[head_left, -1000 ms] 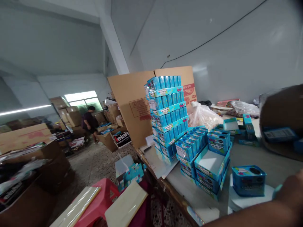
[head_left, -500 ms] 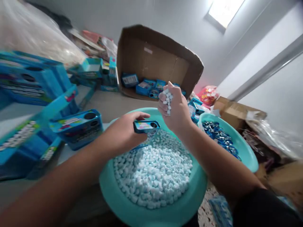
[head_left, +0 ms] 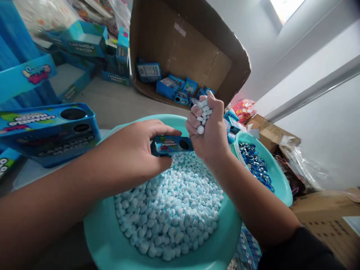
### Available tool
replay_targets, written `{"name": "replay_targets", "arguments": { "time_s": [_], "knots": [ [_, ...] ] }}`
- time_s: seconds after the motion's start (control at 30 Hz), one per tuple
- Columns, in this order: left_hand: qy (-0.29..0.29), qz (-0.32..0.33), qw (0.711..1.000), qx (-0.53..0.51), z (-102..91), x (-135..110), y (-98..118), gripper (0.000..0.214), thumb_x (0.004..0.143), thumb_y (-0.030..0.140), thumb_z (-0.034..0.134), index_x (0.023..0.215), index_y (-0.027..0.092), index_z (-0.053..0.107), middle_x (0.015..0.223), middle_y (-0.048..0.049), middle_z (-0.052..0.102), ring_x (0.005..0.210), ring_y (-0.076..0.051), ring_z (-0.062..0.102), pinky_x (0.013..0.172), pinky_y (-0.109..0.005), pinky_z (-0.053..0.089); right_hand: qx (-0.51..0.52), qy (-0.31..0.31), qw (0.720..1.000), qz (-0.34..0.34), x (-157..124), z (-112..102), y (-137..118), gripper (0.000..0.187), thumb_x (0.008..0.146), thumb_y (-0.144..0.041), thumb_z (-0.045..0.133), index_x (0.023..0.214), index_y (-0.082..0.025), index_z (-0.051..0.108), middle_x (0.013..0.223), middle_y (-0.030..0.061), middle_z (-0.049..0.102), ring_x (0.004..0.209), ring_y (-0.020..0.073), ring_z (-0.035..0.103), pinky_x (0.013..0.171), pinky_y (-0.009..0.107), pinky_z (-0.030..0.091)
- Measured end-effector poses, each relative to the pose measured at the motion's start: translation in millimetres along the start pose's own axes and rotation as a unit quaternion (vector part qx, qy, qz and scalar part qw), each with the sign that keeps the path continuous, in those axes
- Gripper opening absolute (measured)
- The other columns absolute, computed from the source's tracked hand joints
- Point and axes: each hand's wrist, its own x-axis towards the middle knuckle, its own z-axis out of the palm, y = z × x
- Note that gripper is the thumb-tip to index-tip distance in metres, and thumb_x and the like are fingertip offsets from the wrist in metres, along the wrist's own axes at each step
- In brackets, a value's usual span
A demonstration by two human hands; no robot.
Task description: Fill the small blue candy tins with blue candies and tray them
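Note:
Between the thumb and fingers of my left hand (head_left: 135,150) is a small blue candy box (head_left: 171,144) with a dark round hole at its right end. My right hand (head_left: 209,125), just to the right and slightly higher, is closed around a handful of pale blue-white candies (head_left: 204,114), some showing between the fingers. Both hands are over a turquoise basin (head_left: 104,240) filled with loose candies (head_left: 171,213) of the same kind. The candies look like small rounded tablets. Part of the basin's far side is hidden behind my hands.
A tilted cardboard box (head_left: 194,41) behind holds several blue boxes. On the left stand a larger blue candy box (head_left: 50,131) and open display trays (head_left: 84,39). Rightward, a second turquoise basin (head_left: 281,183) holds blue-and-silver pieces (head_left: 255,161), near cardboard and plastic wrap (head_left: 298,157).
The view has shifted closer and turned, so the basin and left-hand boxes look larger. My left hand's box now sits nearer my right hand, which still grips its candies.

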Motion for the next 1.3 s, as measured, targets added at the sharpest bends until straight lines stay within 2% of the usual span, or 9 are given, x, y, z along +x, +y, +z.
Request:
{"name": "replay_targets", "arguments": {
  "time_s": [0.13,0.23,0.4,0.53,0.7,0.9,1.07,1.17,1.3],
  "knots": [
    [-0.020,0.013,1.000,0.011,-4.0,0.1,3.3,0.046,0.063,0.026,0.071,0.108,0.028,0.076,0.108,-0.0032,0.072,0.093,-0.027,0.071,0.082,-0.037,0.057,0.083,0.008,0.997,-0.006,-2.5,4.4,2.4,0.050,0.092,-0.071,0.043,0.113,-0.027,0.054,0.073,0.0009,0.050,0.061,0.0155,0.050,0.050,0.029,0.040],
    [-0.044,0.011,0.999,0.025,-7.7,-0.1,5.5,0.047,0.065,0.030,0.069,0.111,0.028,0.075,0.112,-0.0033,0.072,0.092,-0.028,0.070,0.077,-0.036,0.057,0.087,-0.011,0.995,-0.045,-2.3,2.8,7.7,0.051,0.087,-0.074,0.049,0.107,-0.028,0.056,0.073,0.0011,0.051,0.062,0.0164,0.051,0.051,0.030,0.040],
    [-0.048,0.022,0.998,0.041,-10.1,-1.1,5.5,0.045,0.065,0.031,0.069,0.110,0.030,0.075,0.106,-0.0018,0.074,0.092,-0.029,0.070,0.072,-0.035,0.057,-0.013,-0.049,0.995,-0.085,-2.9,-0.6,9.1,0.047,0.090,-0.071,0.047,0.103,-0.028,0.058,0.077,0.0040,0.053,0.069,0.0196,0.054,0.058,0.034,0.042],
    [-0.041,0.038,0.998,0.032,-9.2,-2.3,4.2,0.043,0.066,0.027,0.068,0.108,0.031,0.076,0.104,-0.0008,0.074,0.091,-0.028,0.071,0.071,-0.034,0.056,-0.103,-0.089,0.984,-0.119,-4.3,-1.8,4.3,0.042,0.090,-0.066,0.051,0.102,-0.027,0.059,0.083,0.0066,0.056,0.076,0.0223,0.056,0.060,0.035,0.042],
    [-0.034,0.045,0.998,0.018,-8.5,-2.9,4.4,0.042,0.065,0.024,0.068,0.105,0.031,0.077,0.104,-0.0007,0.074,0.088,-0.026,0.071,0.066,-0.031,0.055,-0.124,-0.112,0.975,-0.145,-6.2,-2.9,-0.1,0.039,0.090,-0.062,0.053,0.103,-0.027,0.062,0.082,0.0064,0.055,0.077,0.0229,0.057,0.060,0.036,0.043],
    [-0.039,0.034,0.999,0.006,-8.6,-3.0,3.7,0.043,0.066,0.025,0.070,0.109,0.030,0.076,0.094,-0.0006,0.075,0.074,-0.023,0.070,0.057,-0.030,0.052,-0.049,-0.124,0.980,-0.146,-9.6,-0.7,-1.1,0.042,0.088,-0.065,0.053,0.103,-0.027,0.063,0.076,0.0038,0.053,0.074,0.0218,0.058,0.059,0.036,0.047],
    [-0.046,0.036,0.998,-0.008,-10.2,-3.4,6.4,0.037,0.066,0.025,0.069,0.102,0.029,0.077,0.084,0.0000,0.073,0.085,-0.027,0.071,0.067,-0.032,0.056,0.054,-0.104,0.987,-0.112,-14.5,-0.3,-3.2,0.051,0.085,-0.075,0.047,0.092,-0.027,0.063,0.075,0.0038,0.055,0.072,0.0218,0.060,0.062,0.037,0.050],
    [-0.048,0.043,0.998,-0.012,-11.6,-3.9,8.9,0.034,0.067,0.026,0.069,0.100,0.029,0.078,0.090,-0.0008,0.074,0.091,-0.027,0.071,0.072,-0.033,0.058,0.106,-0.086,0.986,-0.099,-17.7,-0.4,-3.2,0.055,0.083,-0.079,0.047,0.082,-0.026,0.061,0.074,0.0047,0.057,0.077,0.0229,0.062,0.066,0.039,0.052],
    [-0.043,0.032,0.998,-0.026,-11.4,-4.7,10.2,0.038,0.067,0.026,0.069,0.104,0.029,0.077,0.098,-0.0017,0.074,0.093,-0.027,0.071,0.074,-0.034,0.059,0.092,-0.091,0.987,-0.100,-22.2,0.1,-4.5,0.051,0.082,-0.075,0.050,0.078,-0.026,0.064,0.077,0.0066,0.064,0.085,0.0260,0.065,0.075,0.044,0.054]
  ]
}}
